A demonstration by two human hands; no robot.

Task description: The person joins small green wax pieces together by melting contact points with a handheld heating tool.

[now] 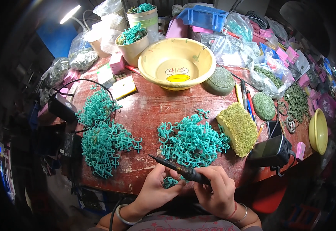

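My right hand (214, 188) grips a black pen-shaped tool (179, 169) with a thin metal tip, which points up and to the left. My left hand (156, 192) is curled beside it, holding small teal pieces (170, 182) between its fingers. Just beyond my hands lies a pile of teal hooked, branched pieces (191, 140) on the red worn table (148, 107). A larger pile of the same pieces (98, 150) lies to the left, with a black cable across it. A rough yellow-green sponge-like block (237, 131) sits to the right of the middle pile.
A cream basin (175, 57) stands at the back, among buckets (131, 48), bags (270, 81) and blue bins (202, 17). At the right are green stones (263, 104), pens, a black device (270, 152) and a yellow bowl (317, 131). A black box (62, 107) and lit lamp (69, 14) are at the left.
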